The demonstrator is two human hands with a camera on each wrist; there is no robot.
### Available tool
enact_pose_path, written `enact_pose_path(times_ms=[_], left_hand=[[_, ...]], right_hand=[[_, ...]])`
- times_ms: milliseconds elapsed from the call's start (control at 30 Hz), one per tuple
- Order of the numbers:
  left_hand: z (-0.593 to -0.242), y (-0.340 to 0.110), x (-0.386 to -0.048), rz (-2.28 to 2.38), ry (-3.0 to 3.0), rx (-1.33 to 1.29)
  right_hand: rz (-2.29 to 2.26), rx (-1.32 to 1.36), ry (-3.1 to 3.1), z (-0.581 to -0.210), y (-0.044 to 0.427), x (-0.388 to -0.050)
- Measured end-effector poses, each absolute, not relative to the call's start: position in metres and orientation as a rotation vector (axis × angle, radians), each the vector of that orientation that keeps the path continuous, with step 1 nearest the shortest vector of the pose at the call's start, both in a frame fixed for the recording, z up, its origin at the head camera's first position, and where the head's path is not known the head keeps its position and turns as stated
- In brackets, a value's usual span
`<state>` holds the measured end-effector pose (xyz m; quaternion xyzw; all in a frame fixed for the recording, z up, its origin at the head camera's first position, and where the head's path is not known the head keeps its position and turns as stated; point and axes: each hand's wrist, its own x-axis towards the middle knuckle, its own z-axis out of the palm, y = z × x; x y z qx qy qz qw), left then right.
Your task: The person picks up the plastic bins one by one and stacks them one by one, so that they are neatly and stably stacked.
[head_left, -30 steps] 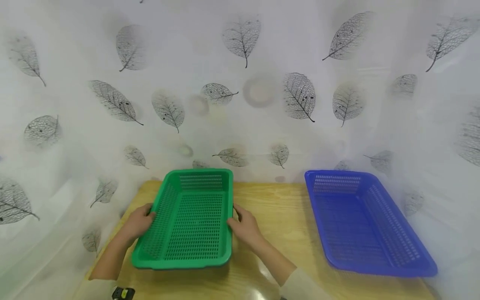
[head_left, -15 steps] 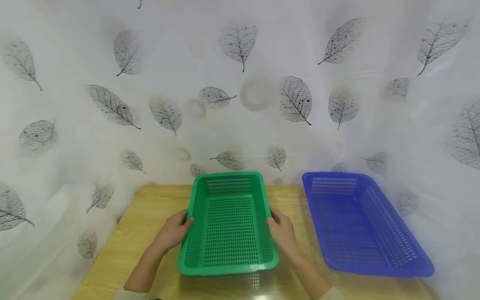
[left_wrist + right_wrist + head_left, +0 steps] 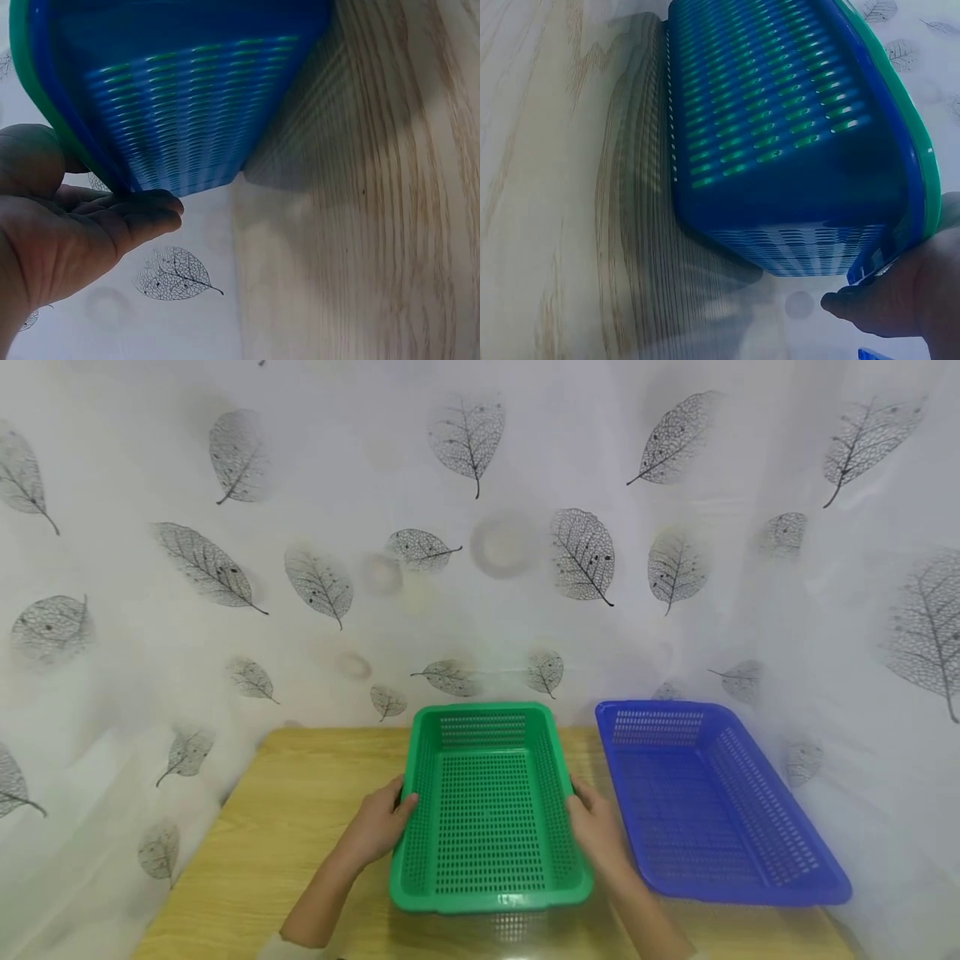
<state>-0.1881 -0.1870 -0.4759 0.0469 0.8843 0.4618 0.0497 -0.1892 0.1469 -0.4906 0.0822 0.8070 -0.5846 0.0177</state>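
Note:
A green slotted plastic basket [image 3: 491, 902] stands at mid-table in the head view. Both wrist views reveal a blue basket [image 3: 187, 112] nested beneath it, its rim just under the green one. My left hand [image 3: 378, 822] grips the left long side, thumb on top of the rim and fingers underneath. On the opposite side my right hand [image 3: 600, 831] grips the rim the same way. The right wrist view shows the blue outer wall [image 3: 780, 187] close to the tabletop; whether the bottom touches it, I cannot tell.
Another blue slotted basket [image 3: 765, 810] lies at the right of the wooden table [image 3: 247, 843], close beside my right forearm. A white curtain with a leaf print [image 3: 480, 610] hangs behind the table and along both sides.
Both hands have carried the nested baskets from the left of the table rightward to the middle, turning them straighter. The blue basket on the right stays in place; the view shifts slightly.

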Motion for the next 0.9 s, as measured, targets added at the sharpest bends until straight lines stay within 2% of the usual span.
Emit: enact_pose_path(times_ms=[433, 667, 900], left_hand=[[-0.466, -0.179, -0.191, 1.386, 2.745, 0.101], [-0.441, -0.127, -0.204, 1.675, 2.634, 0.189], [-0.429, -0.072, -0.211, 1.744, 2.342, 0.232]], right_hand=[[-1.834, 0.224, 2.513, -0.477, 0.156, -0.182], [-1.902, 0.202, 2.601, -0.461, 0.195, -0.181], [-1.9, 0.277, 2.575, -0.449, 0.243, -0.183]])
